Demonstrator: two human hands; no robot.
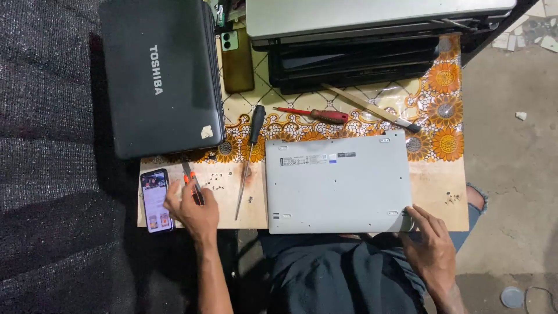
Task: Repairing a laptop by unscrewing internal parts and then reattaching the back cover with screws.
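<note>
left hand [192,210] on pliers [192,181] (orange-handled), laptop [337,183] apart

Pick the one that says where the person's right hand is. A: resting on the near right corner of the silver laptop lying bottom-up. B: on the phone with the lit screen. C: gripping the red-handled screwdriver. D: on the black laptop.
A: the right hand lies on the near right corner of the silver laptop, whose underside faces up.
</note>
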